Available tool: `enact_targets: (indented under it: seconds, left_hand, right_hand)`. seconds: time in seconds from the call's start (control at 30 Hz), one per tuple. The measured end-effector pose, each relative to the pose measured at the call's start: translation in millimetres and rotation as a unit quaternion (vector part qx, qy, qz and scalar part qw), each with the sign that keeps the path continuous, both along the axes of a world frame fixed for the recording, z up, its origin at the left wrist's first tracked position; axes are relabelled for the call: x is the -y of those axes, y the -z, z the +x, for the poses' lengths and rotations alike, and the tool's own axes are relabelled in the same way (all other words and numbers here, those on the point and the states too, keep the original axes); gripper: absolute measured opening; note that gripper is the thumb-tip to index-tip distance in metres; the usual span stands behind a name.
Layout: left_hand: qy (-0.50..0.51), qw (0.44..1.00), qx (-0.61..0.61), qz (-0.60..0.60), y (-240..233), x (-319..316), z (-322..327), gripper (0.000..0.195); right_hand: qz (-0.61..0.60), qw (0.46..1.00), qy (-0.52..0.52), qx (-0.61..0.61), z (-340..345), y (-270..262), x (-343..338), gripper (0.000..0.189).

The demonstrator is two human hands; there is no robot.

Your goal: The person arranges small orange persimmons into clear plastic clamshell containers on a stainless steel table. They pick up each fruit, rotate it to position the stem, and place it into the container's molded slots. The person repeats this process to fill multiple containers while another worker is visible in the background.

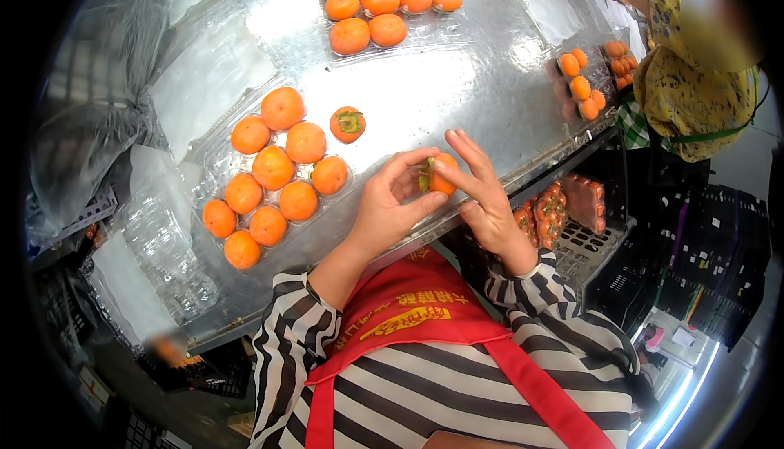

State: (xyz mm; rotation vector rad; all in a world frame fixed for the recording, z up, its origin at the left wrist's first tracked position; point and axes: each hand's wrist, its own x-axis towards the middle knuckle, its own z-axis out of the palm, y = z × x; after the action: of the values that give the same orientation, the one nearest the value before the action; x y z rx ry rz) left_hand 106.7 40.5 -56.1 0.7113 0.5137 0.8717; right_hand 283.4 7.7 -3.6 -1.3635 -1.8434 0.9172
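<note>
My left hand (395, 194) grips an orange persimmon (442, 187) between thumb and fingers above the near edge of the metal table (422, 96). The fruit is turned sideways, its green calyx facing left. My right hand (487, 198) has its index finger across the persimmon, while its other fingers are spread and its thumb is apart from the fruit. To the left lies a clear plastic tray (211, 170) holding several persimmons (273, 168), most with their smooth ends up. A loose persimmon (348, 124) sits calyx-up beside that tray.
Another group of persimmons (380, 0) fills part of a clear tray at the far side. Stacked empty clear trays (162, 228) lie at left, near plastic film (92, 106). A co-worker in a yellow patterned garment (692, 99) stands at right. Below the edge, a crate (588, 240) contains packed fruit.
</note>
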Motion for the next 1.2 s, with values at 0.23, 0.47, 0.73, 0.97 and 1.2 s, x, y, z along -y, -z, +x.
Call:
enact_targets:
  seconds: [0.23, 0.47, 0.73, 0.97, 1.2]
  left_hand:
    - [-0.028, 0.999, 0.015, -0.027, -4, -6, -4, 0.052]
    - [-0.025, 0.999, 0.018, -0.032, -5, -7, -5, 0.052]
    - [-0.016, 0.999, 0.034, -0.037, -5, -7, -6, 0.049]
    - [0.001, 0.997, 0.046, -0.059, -4, -7, -7, 0.048]
    - [0.002, 0.997, 0.045, -0.065, -2, -7, -8, 0.047]
  right_hand:
    - [0.013, 0.99, 0.117, -0.075, 6, 1, 7, 0.022]
    - [-0.065, 0.962, 0.187, -0.188, 3, 15, 5, 0.011]
    - [-0.137, 0.94, 0.159, -0.27, -16, 6, -4, 0.056]
    - [-0.125, 0.959, 0.141, -0.21, -17, 6, -6, 0.054]
    - [-0.087, 0.974, 0.135, -0.162, -17, 8, -7, 0.053]
